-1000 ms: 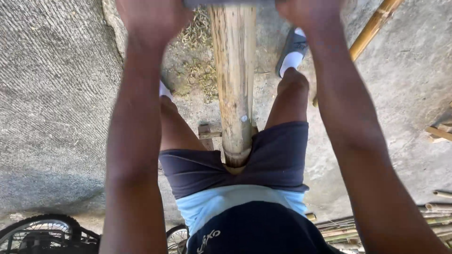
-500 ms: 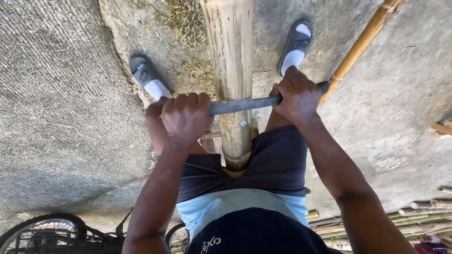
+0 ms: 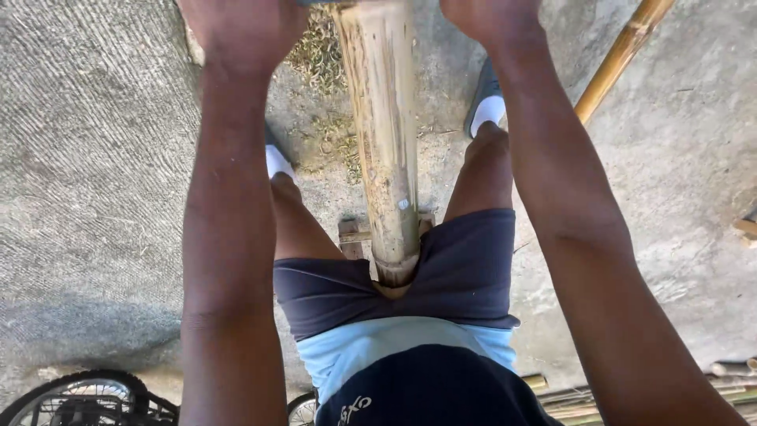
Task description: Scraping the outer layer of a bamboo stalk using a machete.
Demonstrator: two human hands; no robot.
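**Both arms stretched out along the bamboo pole**

Your left hand (image 3: 240, 31) and right hand (image 3: 493, 16) reach the top edge on either side of the bamboo pole (image 3: 386, 142); whether they grip anything you cannot tell, since the fingers are cut off. The pole is pale tan, scraped and streaked, and runs between your legs, its butt end against your dark shorts (image 3: 465, 268). A thinner yellow cane (image 3: 619, 59) lies right of the pole on the concrete ground (image 3: 95, 158).

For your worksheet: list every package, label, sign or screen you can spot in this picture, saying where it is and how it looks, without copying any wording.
Printed mark on the dark shirt: bottom edge of the picture, small pale lettering, partly cut off.
Small pale spot on the bamboo pole: low on its right side, too small to tell.
No packages, signs or screens show.
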